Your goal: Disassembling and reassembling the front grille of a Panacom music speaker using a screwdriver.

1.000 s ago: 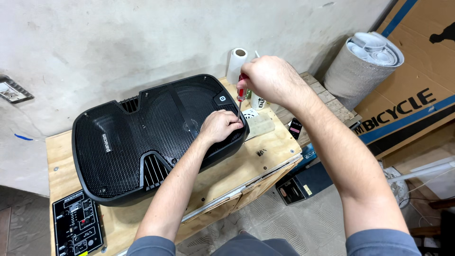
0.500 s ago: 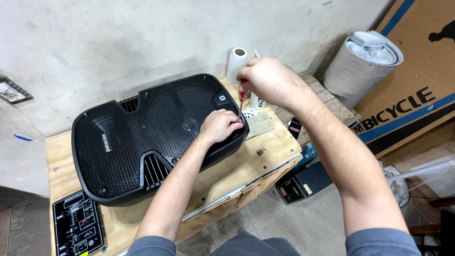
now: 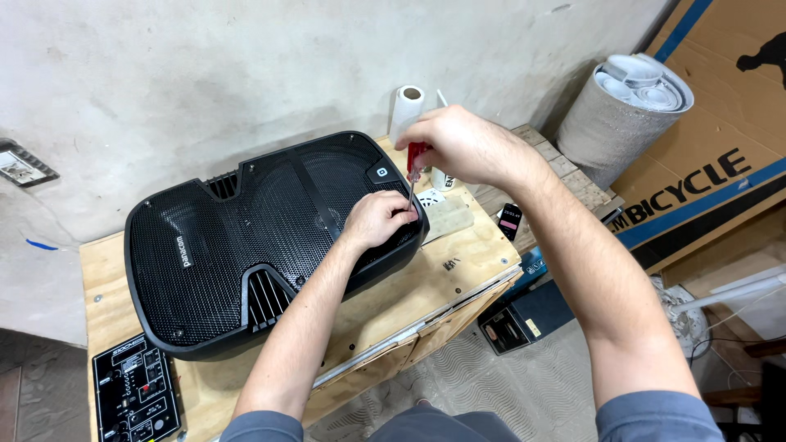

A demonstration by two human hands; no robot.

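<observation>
Black speaker [image 3: 246,245] is lying flat on the wooden table [image 3: 409,295], middle of the frame. Right hand [image 3: 458,147] is gripping a red screwdriver [image 3: 415,168] at its corner. Left hand [image 3: 378,219], fingers curled, is steadying the tip. A control panel [image 3: 135,397] is already lying loose, lower left.

Plywood bench [image 3: 458,282] bearing black speaker [image 3: 246,245] beneath the fingers [image 3: 397,214]; control panel [image 3: 135,397] well left.

**Big black speaker and a red screwdriver**

The black speaker [image 3: 262,245] lies flat on its back on the wooden table [image 3: 458,270], mesh front facing up. The screwdriver [image 3: 413,168] has a red handle. It stands upright, tip touching the speaker's right corner.
</observation>
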